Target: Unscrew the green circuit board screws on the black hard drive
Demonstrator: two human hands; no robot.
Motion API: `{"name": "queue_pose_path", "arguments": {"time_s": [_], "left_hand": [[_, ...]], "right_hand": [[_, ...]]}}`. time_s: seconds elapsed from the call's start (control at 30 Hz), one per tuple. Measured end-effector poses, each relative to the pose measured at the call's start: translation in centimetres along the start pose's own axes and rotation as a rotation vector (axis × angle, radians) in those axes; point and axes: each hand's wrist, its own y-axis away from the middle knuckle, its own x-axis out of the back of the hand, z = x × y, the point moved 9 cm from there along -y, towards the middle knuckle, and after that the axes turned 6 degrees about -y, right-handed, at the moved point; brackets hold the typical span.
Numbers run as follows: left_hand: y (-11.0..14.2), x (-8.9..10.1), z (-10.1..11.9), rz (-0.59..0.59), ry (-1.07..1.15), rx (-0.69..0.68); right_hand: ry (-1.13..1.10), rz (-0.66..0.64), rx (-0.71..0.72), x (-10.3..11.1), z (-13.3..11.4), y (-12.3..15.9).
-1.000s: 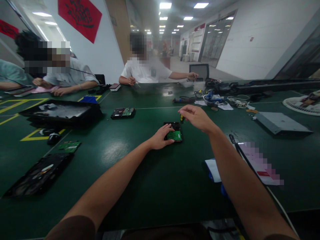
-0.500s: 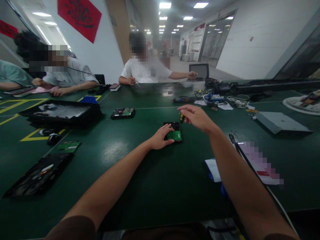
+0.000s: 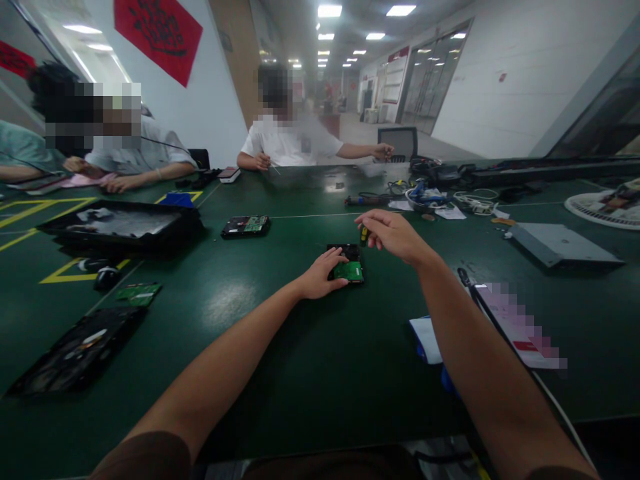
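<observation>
The work in hand looks like tool work on a black device with a green board (image 3: pixel 354 268), which lies flat on the tabletop (image 3: pixel 280 373) in front of the person. The left hand (image 3: pixel 321 275) rests over its left part, fingers spread, the thumb by the near edge. The right hand (image 3: pixel 393 236) is just beyond the device's far right corner, its fingers pinching a small yellow-and-black tool (image 3: pixel 365 235) held roughly upright; whether the tip touches the device cannot be told. As a judgement, the next move calls for a steady left hand and a light, controlled turn or press from the right. A similar device (image 3: pixel 246 226) lies farther off to the left, well apart from both hands.
</observation>
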Motion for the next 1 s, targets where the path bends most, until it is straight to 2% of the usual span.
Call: {"name": "queue_pose_path", "arguments": {"time_s": [0.2,0.47,0.7,0.9,1.0], "left_hand": [[0.1,0.0,0.0,-0.005,-0.01,0.008],[-0.1,0.0,0.0,0.006,0.006,-0.003],[0.1,-0.1,-0.1,-0.015,-0.011,0.011],[0.0,0.0,0.0,-0.002,-0.012,-0.003],[0.0,-0.1,-0.1,-0.002,-0.01,0.0]], "right_hand": [[0.079,0.117,-0.01,1.3,0.0,0.1],[-0.06,-0.002,-0.011,0.0,-0.2,0.1],[0.125,0.146,-0.016,1.5,-0.2,0.2],[0.01,0.034,-0.019,0.2,-0.2,0.1],[-0.029,0.02,-0.028,0.2,0.2,-0.1]]}}
